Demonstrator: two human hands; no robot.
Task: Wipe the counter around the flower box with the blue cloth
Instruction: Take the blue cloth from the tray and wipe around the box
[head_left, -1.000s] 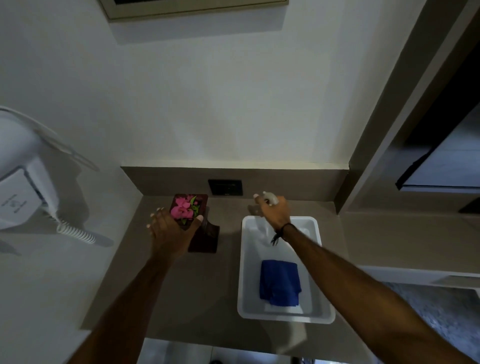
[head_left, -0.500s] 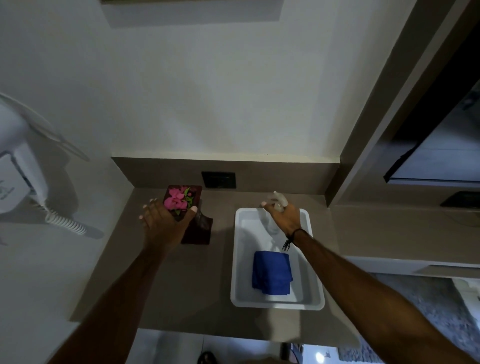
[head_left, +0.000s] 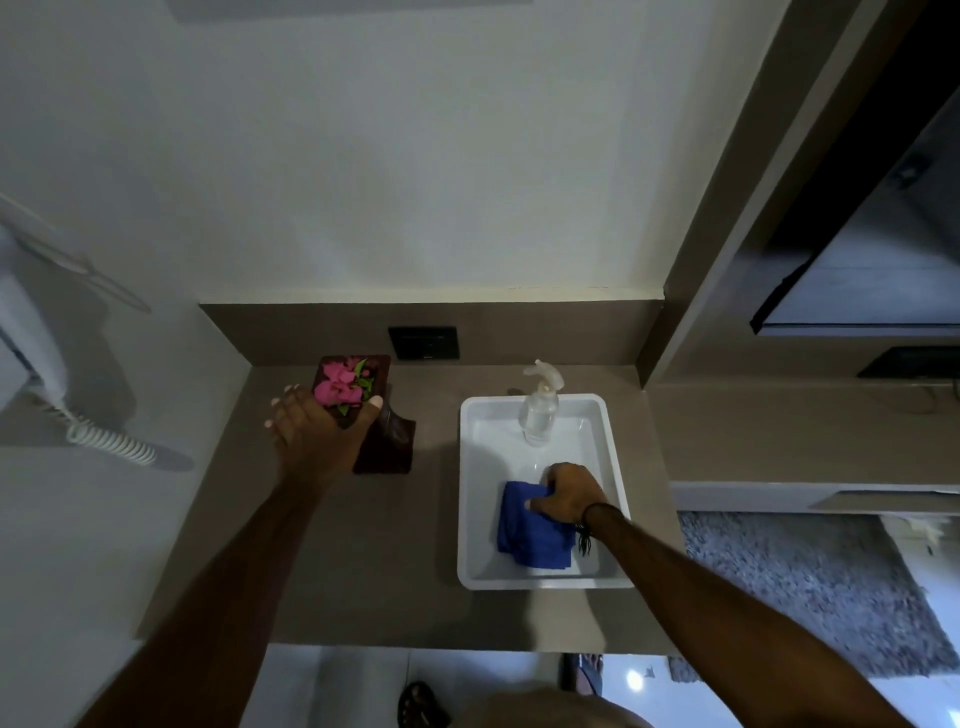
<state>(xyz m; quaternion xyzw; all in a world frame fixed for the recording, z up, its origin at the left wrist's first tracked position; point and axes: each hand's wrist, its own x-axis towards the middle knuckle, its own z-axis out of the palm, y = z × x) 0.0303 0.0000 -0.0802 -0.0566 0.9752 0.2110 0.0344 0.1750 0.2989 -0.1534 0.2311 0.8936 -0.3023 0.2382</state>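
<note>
Nearest, we see the white tray (head_left: 470, 519) holding the blue cloth (head_left: 530, 535), our right hand (head_left: 569, 493) pinching its upper edge. Farther back in the tray stands a clear spray bottle (head_left: 540, 410). Our left hand (head_left: 317, 436), fingers spread, grips the flower box (head_left: 387, 441) on the counter (head_left: 363, 561).

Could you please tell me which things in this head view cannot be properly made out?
- Flower box: its near left side is hidden by the left hand.
- Blue cloth: its upper right corner is covered by the right hand, so the grip is unclear.
- Wall-mounted white device: cut off by the left edge.
- Dark wall plate: too small and dim to identify.
</note>
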